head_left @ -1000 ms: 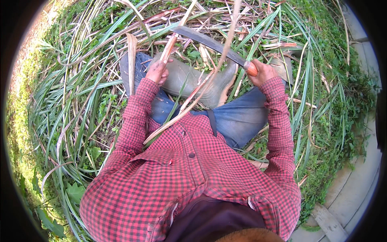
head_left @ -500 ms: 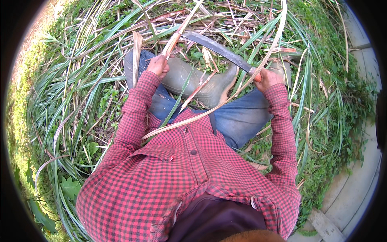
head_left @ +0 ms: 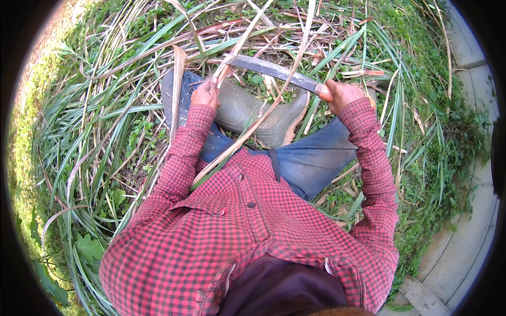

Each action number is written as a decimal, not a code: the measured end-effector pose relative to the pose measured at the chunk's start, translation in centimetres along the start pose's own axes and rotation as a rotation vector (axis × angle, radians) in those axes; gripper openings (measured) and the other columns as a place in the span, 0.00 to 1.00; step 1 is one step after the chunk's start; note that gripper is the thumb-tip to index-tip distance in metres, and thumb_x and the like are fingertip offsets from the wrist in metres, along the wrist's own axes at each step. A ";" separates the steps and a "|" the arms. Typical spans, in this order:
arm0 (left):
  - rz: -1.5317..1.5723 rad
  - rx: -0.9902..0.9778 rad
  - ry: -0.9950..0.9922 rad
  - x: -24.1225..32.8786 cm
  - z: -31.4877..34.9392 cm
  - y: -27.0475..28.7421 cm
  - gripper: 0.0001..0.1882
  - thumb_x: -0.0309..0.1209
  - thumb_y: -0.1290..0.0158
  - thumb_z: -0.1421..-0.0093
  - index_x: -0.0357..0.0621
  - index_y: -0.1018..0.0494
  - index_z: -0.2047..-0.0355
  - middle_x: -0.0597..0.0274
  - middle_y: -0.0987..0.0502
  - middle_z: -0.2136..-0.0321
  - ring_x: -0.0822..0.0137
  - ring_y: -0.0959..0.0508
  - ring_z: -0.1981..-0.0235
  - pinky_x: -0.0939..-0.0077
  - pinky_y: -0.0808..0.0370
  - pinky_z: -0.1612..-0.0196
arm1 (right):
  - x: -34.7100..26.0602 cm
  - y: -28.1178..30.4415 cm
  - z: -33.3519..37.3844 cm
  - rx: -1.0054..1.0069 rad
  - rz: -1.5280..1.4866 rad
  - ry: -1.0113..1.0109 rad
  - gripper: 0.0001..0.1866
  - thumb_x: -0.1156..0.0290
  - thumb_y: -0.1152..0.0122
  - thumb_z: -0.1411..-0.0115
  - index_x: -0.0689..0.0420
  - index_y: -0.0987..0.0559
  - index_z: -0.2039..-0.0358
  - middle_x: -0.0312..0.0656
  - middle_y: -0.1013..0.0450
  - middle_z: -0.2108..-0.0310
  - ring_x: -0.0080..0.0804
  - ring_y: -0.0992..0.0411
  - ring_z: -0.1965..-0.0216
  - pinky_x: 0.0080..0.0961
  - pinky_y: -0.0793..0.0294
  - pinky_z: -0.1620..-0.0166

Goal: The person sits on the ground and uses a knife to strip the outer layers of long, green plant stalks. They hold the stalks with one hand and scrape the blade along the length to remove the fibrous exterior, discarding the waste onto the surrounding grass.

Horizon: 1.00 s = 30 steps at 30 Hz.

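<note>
My left hand is closed around the lower end of a pale plant stalk, which slants up and away to the right. In my right hand is a machete, gripped by its orange-brown wooden handle. Its long dark blade points left, and the tip end lies against the stalk just above my left fingers. A long dried leaf runs from my shirt front up across my lap and passes by the blade. Beneath the blade rests a muddy olive rubber boot.
Long green leaves lie heaped at the left. Dry, reddish stalk scraps litter the ground ahead. My blue trouser leg is folded below the right hand. Grey planks or slabs edge the grass at the right.
The machete blade has slid down the stalk toward my left hand, and my right hand has shifted slightly left and up. The long dried leaf has swung left; a reddish strip has left my lap.
</note>
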<state>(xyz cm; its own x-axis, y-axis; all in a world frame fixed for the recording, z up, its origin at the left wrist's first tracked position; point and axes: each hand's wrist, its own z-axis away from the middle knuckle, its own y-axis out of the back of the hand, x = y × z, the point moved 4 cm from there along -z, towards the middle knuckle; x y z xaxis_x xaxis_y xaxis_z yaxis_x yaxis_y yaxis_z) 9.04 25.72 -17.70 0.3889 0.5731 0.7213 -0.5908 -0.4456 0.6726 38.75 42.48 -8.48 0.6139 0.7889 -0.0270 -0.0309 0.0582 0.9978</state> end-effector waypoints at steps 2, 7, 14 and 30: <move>0.070 0.015 0.022 0.6 0.6 0.1 0.22 0.47 0.65 0.37 0.46 0.27 0.59 0.61 0.26 0.83 0.68 0.25 0.86 0.71 0.30 0.77 | -0.4 1.7 -0.6 -0.050 0.063 -0.008 0.10 0.71 0.44 0.52 0.55 0.31 0.68 0.47 0.28 0.77 0.47 0.27 0.71 0.41 0.29 0.68; 0.139 -0.070 0.044 -0.1 0.6 -0.7 0.22 0.46 0.64 0.37 0.45 0.28 0.56 0.62 0.29 0.84 0.71 0.26 0.87 0.72 0.31 0.79 | -0.3 3.1 -1.8 -0.060 0.119 0.075 0.10 0.72 0.44 0.53 0.56 0.31 0.68 0.48 0.28 0.78 0.47 0.27 0.73 0.42 0.29 0.69; -0.016 0.143 -0.212 -3.3 -0.8 -4.5 0.19 0.44 0.58 0.40 0.42 0.28 0.61 0.47 0.24 0.75 0.50 0.23 0.73 0.59 0.29 0.68 | -3.3 2.6 -6.9 -0.126 0.164 0.153 0.10 0.69 0.43 0.52 0.58 0.28 0.68 0.49 0.27 0.77 0.46 0.26 0.72 0.39 0.27 0.68; -0.320 0.075 -0.279 1.1 7.4 5.5 0.16 0.38 0.52 0.43 0.47 0.29 0.56 0.45 0.25 0.74 0.47 0.24 0.72 0.58 0.27 0.70 | 1.3 -4.1 -17.2 -0.098 -0.068 -0.135 0.20 0.62 0.46 0.48 0.51 0.29 0.54 0.52 0.27 0.66 0.46 0.27 0.63 0.40 0.27 0.60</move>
<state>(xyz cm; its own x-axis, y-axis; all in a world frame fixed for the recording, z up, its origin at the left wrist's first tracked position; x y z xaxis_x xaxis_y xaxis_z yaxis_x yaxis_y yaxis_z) 11.50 18.82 -12.00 0.7264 0.4871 0.4848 -0.3606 -0.3304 0.8723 26.15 53.78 -13.63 0.7171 0.6924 -0.0795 -0.0580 0.1730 0.9832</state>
